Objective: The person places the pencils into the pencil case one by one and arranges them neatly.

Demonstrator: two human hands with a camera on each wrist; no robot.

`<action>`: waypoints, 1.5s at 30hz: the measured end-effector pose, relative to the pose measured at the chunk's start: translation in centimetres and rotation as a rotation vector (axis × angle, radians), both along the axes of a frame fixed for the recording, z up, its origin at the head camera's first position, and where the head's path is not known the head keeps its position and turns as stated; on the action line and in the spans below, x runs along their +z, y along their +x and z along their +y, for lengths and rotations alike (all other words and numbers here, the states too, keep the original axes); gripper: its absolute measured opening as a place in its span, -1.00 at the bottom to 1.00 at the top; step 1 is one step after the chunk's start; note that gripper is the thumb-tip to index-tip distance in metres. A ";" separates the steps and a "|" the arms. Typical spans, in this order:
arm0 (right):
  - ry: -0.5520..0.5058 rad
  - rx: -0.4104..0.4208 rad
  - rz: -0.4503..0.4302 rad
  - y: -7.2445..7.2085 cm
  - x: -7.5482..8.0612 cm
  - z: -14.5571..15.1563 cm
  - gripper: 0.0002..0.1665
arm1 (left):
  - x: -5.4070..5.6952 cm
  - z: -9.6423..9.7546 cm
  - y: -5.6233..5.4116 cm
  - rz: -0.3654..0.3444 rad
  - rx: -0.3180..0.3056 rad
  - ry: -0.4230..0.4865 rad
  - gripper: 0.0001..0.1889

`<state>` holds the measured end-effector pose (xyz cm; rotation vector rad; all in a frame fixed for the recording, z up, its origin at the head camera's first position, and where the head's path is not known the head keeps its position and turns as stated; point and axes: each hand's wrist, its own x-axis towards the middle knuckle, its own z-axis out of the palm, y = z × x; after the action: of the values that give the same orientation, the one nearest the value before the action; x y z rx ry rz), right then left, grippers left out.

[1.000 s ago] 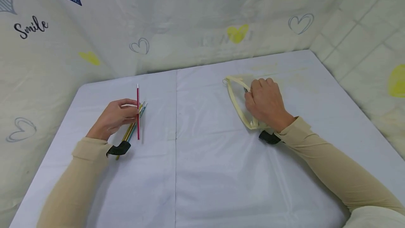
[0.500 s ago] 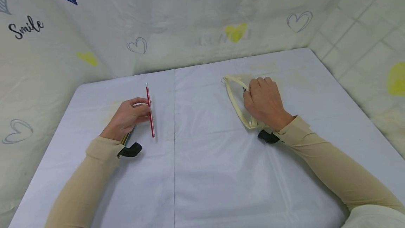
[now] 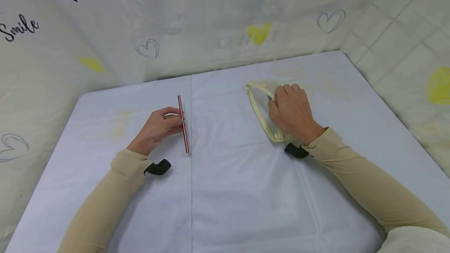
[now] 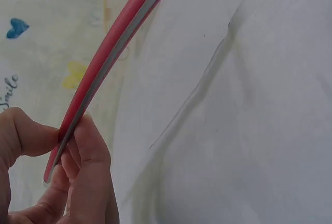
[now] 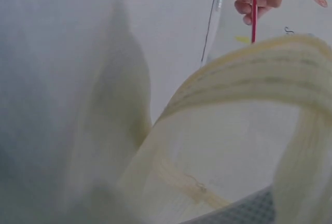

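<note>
Pinching a red pencil (image 3: pixel 185 139) with silver stripes, the left hand (image 3: pixel 162 129) is narrow on it, thumb on 1 side and fingers on the other. The pencil points from near to far with a slight tilt, its pale tip at the far end, just left of the seam (image 3: pixel 191 198) that crosses the white surface (image 3: pixel 232 190). Whether its near end touches the surface, I cannot tell.

Over on the right, towards the far part of the surface, the right hand (image 3: pixel 292 111) grips a pouch (image 3: pixel 258 114) with curled fingers. The pouch's pale yellow edging bows out in a loop to the left of that hand, and a small ring (image 3: pixel 245 87) sits at its far left corner. A small dark thing shows beside the thumb, too small to name. The pencil and the pouch are well apart.

Both arms wear beige sleeves (image 3: pixel 355 177), with 1 black piece (image 3: pixel 159 167) at each wrist. Behind the surface hangs a pale sheet (image 3: pixel 197 22) printed with hearts (image 3: pixel 259 33) and the word "Smile".
</note>
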<state>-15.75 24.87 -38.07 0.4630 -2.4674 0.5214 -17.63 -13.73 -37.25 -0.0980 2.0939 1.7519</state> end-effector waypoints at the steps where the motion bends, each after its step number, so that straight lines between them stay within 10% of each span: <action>1: 0.001 0.002 0.001 0.0 0.1 -0.1 -0.67 | -0.1 0.2 0.0 0.002 -0.006 0.002 -0.55; 45: 0.011 -0.009 0.009 0.0 0.2 -0.1 -0.67 | -0.8 13.7 -0.1 0.015 0.105 0.386 -0.78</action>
<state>-15.74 24.77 -37.87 0.4577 -2.4641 0.5010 -17.77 -0.04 -38.04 -0.0858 1.7486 2.1908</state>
